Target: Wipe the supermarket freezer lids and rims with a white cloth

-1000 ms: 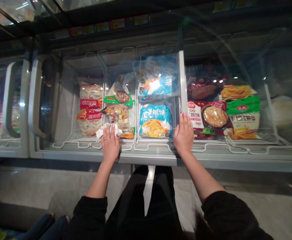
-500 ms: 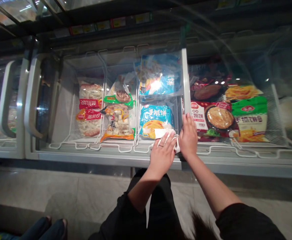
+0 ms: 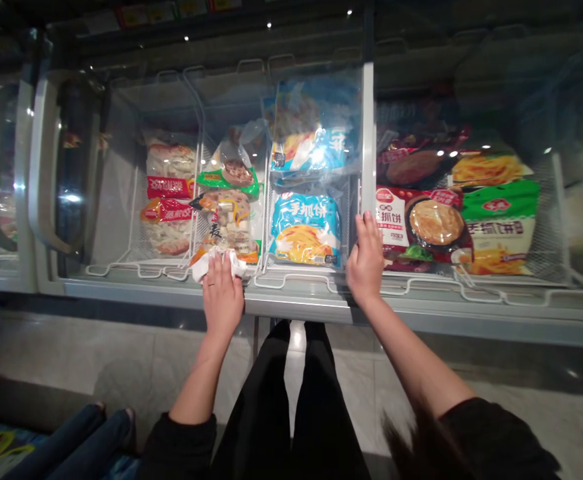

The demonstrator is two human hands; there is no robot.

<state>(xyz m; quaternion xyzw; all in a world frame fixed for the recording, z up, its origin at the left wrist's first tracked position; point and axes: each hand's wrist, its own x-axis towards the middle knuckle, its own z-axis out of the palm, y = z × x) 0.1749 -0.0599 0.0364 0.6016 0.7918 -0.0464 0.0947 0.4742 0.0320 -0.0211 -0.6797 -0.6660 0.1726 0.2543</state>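
Note:
My left hand (image 3: 222, 293) lies over a crumpled white cloth (image 3: 202, 268), pressing it with the fingers at the front edge of the freezer's glass lid (image 3: 126, 227). Part of the cloth is hidden under the palm. Behind it, an orange-edged food bag (image 3: 228, 220) lies in a wire basket. My right hand (image 3: 366, 263) rests with fingers outstretched along the pale upright lid frame (image 3: 368, 140); nothing shows in its grip. A blue bag of flatbread (image 3: 305, 230) lies between the two hands, and a dark red bag (image 3: 436, 223) is just right of my right hand.
White wire baskets (image 3: 291, 280) line the chest freezer (image 3: 291, 307). Two curved door handles (image 3: 46, 160) stand at the left. A green and cream bag (image 3: 501, 227) lies at the right. At the lower left, another person's legs (image 3: 71, 440) extend over the floor.
My left hand has slid left with the cloth, from beside my right hand to in front of the orange-edged bag. My right hand stays at the lid frame. The view has shifted slightly.

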